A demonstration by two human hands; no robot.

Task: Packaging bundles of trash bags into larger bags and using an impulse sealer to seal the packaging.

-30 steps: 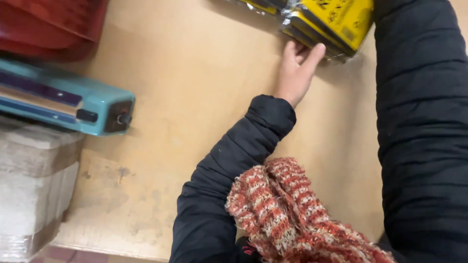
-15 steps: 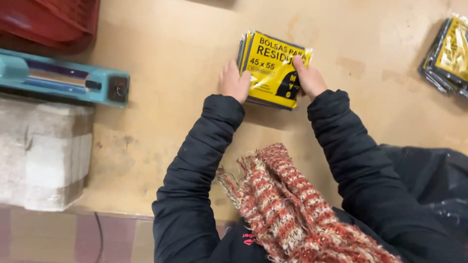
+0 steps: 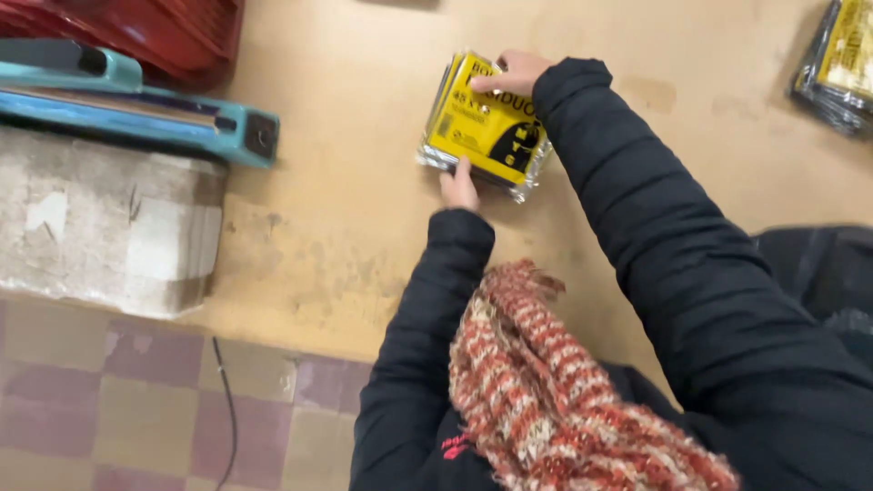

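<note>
My left hand (image 3: 459, 189) and right hand (image 3: 511, 73) clasp the stack of yellow-labelled, clear-wrapped packets (image 3: 486, 127) on the table (image 3: 364, 136).

A small packing workshop, seen from above.

A worn, stained wooden surface (image 3: 346, 227) carries a teal bar-type heat sealer (image 3: 136, 114) resting on a rough grey block (image 3: 100, 227), with a red plastic crate (image 3: 155, 27) behind it. A stack of yellow-labelled packets in clear film (image 3: 486, 127) lies on the surface, and a second such stack (image 3: 837, 64) sits at the far right edge. Below the surface, a checkered tile floor (image 3: 136, 400) shows a loose black cable (image 3: 227, 400).
</note>
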